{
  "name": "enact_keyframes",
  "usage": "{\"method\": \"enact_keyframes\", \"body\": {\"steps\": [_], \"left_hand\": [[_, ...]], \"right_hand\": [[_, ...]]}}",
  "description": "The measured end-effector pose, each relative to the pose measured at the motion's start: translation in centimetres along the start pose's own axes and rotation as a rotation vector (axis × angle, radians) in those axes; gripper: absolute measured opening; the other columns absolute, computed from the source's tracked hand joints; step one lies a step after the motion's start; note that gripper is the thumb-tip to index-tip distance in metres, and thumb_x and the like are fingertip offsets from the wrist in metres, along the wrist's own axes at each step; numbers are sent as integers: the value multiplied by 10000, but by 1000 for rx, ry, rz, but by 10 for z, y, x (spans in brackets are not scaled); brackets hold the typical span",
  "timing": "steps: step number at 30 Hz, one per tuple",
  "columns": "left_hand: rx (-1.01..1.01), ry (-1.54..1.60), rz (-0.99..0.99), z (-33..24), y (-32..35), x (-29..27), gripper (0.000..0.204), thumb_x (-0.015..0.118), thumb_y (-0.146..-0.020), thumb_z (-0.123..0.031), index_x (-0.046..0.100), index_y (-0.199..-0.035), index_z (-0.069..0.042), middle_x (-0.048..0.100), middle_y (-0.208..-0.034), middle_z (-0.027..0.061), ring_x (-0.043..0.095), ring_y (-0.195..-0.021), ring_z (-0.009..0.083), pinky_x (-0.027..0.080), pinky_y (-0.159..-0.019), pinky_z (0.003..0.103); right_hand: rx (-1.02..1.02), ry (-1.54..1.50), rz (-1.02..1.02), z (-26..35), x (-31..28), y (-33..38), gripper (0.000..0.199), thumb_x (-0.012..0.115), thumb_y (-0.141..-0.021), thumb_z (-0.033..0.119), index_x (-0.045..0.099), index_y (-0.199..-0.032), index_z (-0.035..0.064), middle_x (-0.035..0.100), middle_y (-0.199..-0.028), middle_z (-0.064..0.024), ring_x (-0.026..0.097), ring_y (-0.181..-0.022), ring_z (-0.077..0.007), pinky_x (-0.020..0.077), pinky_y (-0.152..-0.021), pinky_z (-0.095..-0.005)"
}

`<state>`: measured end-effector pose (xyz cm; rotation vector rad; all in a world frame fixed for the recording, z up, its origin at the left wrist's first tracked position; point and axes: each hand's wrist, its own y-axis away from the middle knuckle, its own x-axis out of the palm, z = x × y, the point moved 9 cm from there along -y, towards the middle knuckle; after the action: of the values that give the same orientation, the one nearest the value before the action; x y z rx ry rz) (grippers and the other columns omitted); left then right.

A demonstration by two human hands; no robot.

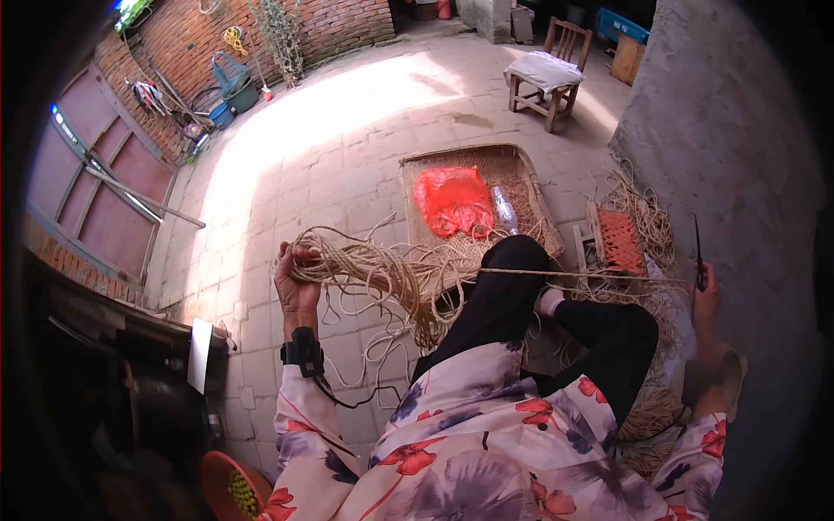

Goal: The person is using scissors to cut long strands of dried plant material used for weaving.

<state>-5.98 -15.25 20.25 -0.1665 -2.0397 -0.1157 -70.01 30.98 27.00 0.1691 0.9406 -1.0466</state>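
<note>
At the left, my left hand (298,276) is closed round a thick bundle of tan straw rope (369,269), whose loops hang to the right toward my knee. A single taut strand of rope (591,274) runs from the bundle across my knee toward my right hand (707,295). Out at the far right, that hand grips a dark pair of scissors (698,256), blades pointing up. The strand's end lies near the right fingers; whether they pinch it, I cannot tell. A black band with a cable (303,353) is round my left wrist.
Ahead lies a woven tray (417,230) with a red plastic bag (452,200) and a clear bottle (504,208). A small stool with orange webbing (620,241) and loose rope (651,221) sit by the right wall. Farther off stands a wooden chair (556,82); lower left, an orange bowl (213,486).
</note>
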Motion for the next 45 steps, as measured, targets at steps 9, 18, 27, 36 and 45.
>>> {"method": "enact_keyframes", "body": {"steps": [9,18,27,36,45], "left_hand": [[-63,-23,-163,-43,-41,-76,322,606,-728,42,577,-1010,-109,634,-853,119,611,-763,241,506,-769,391],[-90,-574,-104,-62,-58,-99,428,577,-786,-82,520,-1209,-89,635,-1006,55,586,-861,137,487,-738,298],[-75,-618,-228,-47,-36,-106,503,567,-760,-86,479,-1254,-61,597,-1090,73,563,-904,153,477,-813,327],[60,-641,-152,-64,-8,-74,325,611,-794,-15,527,-1108,-28,609,-927,77,588,-773,144,484,-696,237],[-167,-536,75,57,64,63,195,584,-839,-35,557,-1027,8,615,-888,103,617,-806,174,512,-688,264]], "right_hand": [[113,598,-244,-96,-128,6,371,588,-799,78,481,-1152,126,627,-943,-182,602,-865,-375,455,-695,-424],[-17,9,-201,-16,-109,-59,374,607,-815,228,485,-1151,118,585,-874,-70,561,-786,-164,440,-693,-299],[-806,-720,196,405,-99,-30,471,621,-830,287,439,-1197,57,614,-982,-98,584,-973,-193,431,-866,-323],[-876,-812,563,459,-9,32,347,540,-875,226,477,-1170,55,603,-1049,-108,585,-843,-130,450,-725,-287],[-461,-708,806,375,149,103,272,629,-815,62,502,-1055,61,505,-665,18,449,-542,-34,378,-499,-198]]}}
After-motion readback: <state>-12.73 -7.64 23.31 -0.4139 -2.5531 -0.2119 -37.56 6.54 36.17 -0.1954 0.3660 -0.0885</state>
